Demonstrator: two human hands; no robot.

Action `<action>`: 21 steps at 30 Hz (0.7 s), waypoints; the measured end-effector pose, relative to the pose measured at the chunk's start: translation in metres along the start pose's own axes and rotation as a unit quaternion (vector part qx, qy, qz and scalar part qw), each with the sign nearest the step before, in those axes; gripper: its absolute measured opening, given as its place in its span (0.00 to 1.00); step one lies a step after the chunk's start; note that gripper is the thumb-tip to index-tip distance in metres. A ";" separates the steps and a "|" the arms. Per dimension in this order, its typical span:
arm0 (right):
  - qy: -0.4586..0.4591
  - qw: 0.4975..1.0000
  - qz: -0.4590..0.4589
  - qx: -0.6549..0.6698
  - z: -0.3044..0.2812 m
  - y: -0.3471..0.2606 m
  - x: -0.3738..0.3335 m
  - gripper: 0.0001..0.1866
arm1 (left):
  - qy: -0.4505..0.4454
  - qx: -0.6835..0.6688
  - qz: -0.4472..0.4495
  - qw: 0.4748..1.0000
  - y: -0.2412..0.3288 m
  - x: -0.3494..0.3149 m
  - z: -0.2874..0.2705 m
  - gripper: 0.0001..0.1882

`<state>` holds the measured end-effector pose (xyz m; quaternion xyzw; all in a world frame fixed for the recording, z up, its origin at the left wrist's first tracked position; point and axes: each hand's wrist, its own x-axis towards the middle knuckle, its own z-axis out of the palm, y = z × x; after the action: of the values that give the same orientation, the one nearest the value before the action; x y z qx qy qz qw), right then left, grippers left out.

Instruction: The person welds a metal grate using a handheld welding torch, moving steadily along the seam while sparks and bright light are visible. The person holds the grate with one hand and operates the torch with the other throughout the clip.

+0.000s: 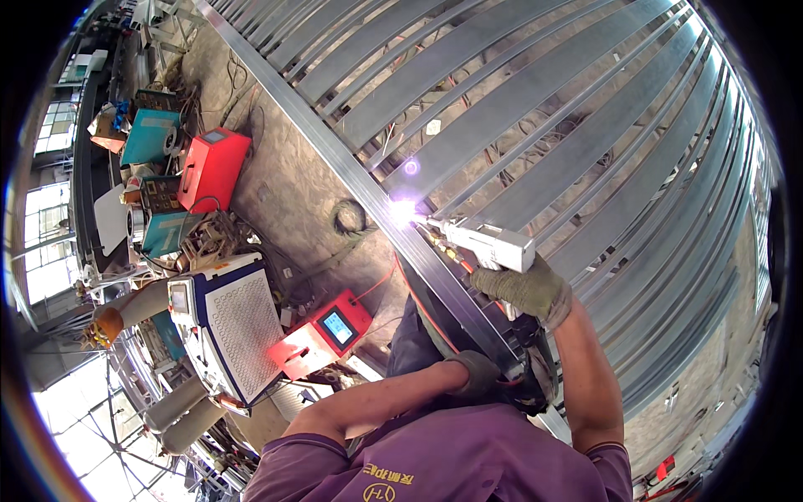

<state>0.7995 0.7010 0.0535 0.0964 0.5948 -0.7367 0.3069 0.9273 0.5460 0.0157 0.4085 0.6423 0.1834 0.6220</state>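
Observation:
My right hand [525, 293], in a grey-green work glove, is closed round the grip of a white welding gun [492, 245]. The gun's narrow nozzle points left at the edge of a long metal rail [360, 180]. Where the tip meets the rail, a bright white-violet welding glow hides the joint. Close to my body, my left hand [477, 373], in a dark glove, is curled with its fingers partly hidden. A thin red-orange cable [416, 301] runs into that hand and seems to come out on its other side. Flat metal slats [502, 100] join the rail.
A red box with a lit screen [322, 335] stands left of my left arm, beside a white-and-blue machine [238, 330]. Farther back are another red box [216, 170] and teal machines [150, 134]. A coiled black cable [350, 217] lies on the concrete floor near the rail.

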 end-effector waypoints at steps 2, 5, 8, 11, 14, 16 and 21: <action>-0.003 0.999 0.039 0.018 -0.007 -0.004 -0.005 0.36 | -0.004 0.016 0.008 1.000 -0.004 0.001 0.004 0.16; -0.005 0.997 0.069 0.044 -0.014 -0.035 -0.014 0.37 | 0.010 0.017 0.005 1.000 -0.006 -0.002 0.004 0.16; 0.018 0.996 -0.014 0.087 -0.031 -0.029 -0.016 0.38 | 0.004 0.014 0.009 1.000 -0.001 0.000 -0.001 0.15; 0.049 0.997 0.051 0.008 -0.043 -0.053 -0.021 0.31 | -0.019 0.002 0.029 0.999 0.016 -0.002 -0.021 0.17; 0.061 0.996 0.063 -0.023 -0.045 -0.062 -0.021 0.30 | -0.022 -0.005 0.061 0.998 0.031 0.012 -0.016 0.18; 0.031 0.998 0.048 -0.023 -0.053 -0.053 -0.027 0.33 | -0.038 -0.026 0.061 0.997 0.056 0.017 -0.020 0.19; 0.005 0.996 0.078 -0.036 -0.043 -0.043 -0.035 0.34 | -0.132 -0.009 0.070 0.989 0.083 0.021 -0.018 0.23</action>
<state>0.7936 0.7570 0.0944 0.1354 0.6129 -0.6884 0.3635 0.9367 0.6168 0.0665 0.4674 0.5225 0.1771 0.6908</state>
